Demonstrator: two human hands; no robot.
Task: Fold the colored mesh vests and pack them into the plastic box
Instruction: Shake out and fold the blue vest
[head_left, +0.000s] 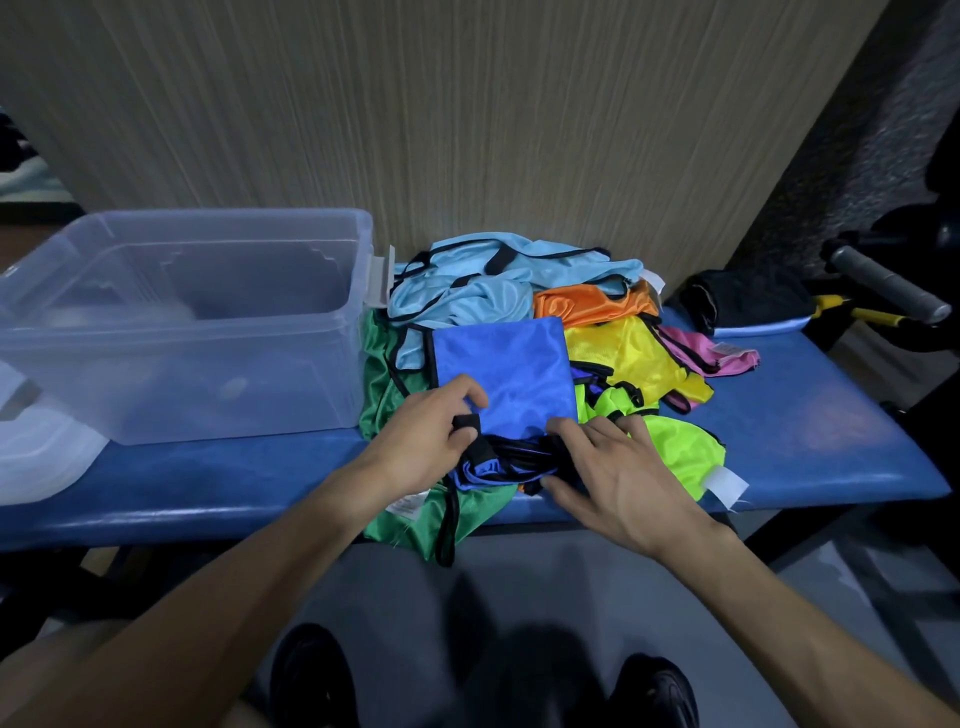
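A blue padded desk with a glossy vinyl top stands against a beige wood-grain wall panel. At its far right end lies a folded black cloth bundle on a thin pale-blue pad. Beyond that end, a grey cylindrical foam-covered handle juts out above yellow bars. At the left edge a translucent white plastic lid rests on the desk. Below, two black shoes stand on the grey floor.
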